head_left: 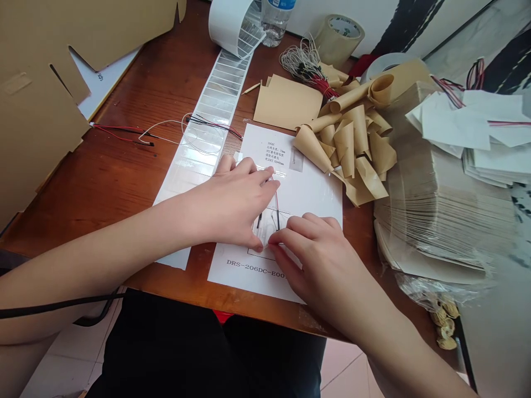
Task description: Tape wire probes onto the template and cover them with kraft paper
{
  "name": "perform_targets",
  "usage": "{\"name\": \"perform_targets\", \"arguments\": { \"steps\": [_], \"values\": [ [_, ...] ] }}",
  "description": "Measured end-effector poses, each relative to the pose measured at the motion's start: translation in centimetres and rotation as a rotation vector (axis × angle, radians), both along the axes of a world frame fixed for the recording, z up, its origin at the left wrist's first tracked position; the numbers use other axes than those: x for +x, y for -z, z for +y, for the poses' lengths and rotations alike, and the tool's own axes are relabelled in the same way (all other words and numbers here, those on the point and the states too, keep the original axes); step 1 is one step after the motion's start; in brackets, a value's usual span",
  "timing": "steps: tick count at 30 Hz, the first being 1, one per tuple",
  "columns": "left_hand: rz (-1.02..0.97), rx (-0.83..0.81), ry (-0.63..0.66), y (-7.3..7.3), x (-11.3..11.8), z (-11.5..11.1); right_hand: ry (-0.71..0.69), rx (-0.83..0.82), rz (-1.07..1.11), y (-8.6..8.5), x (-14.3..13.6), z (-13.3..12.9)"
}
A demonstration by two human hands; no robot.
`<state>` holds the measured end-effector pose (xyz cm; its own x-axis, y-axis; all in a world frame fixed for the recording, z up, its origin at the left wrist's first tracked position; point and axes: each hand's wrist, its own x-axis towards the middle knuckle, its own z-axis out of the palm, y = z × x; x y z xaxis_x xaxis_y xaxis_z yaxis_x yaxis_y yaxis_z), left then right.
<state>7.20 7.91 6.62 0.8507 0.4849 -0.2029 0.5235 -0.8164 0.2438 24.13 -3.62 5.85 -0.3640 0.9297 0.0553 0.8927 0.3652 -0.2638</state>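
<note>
A white printed sheet (317,193) lies on the wooden table, with thin red, black and white wires (277,213) on its outlined box. My left hand (243,199) rests palm down over the sheet, fingers spread, its fingertips at the upper ends of the wires and its thumb at the lower edge of the box. My right hand (311,249) is at the box's lower right, thumb and index finger pinched on a clear film (267,235) beside the left thumb. Part of the wires is hidden under my left hand.
A strip of clear labels (213,99) runs from a roll at the back. Loose wires (124,130) lie left. Brown paper pieces (348,132), wire bundles (305,63), tape (340,36) and a stack of white cards (448,204) stand right. A cardboard box (37,110) is far left.
</note>
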Motion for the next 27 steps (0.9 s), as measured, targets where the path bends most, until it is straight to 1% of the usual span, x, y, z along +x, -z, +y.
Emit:
{"name": "perform_targets", "arguments": {
  "steps": [5,19,27],
  "values": [
    [-0.017,-0.021,0.004,0.00,-0.14,0.19,-0.005,-0.001,-0.010,-0.13,-0.11,0.04],
    [0.032,-0.079,-0.014,-0.52,-0.14,0.53,0.004,0.028,-0.011,0.03,-0.27,-0.08],
    [0.023,-0.045,-0.008,-0.43,-0.09,0.15,0.006,0.021,-0.021,0.18,-0.17,-0.17]
  ]
}}
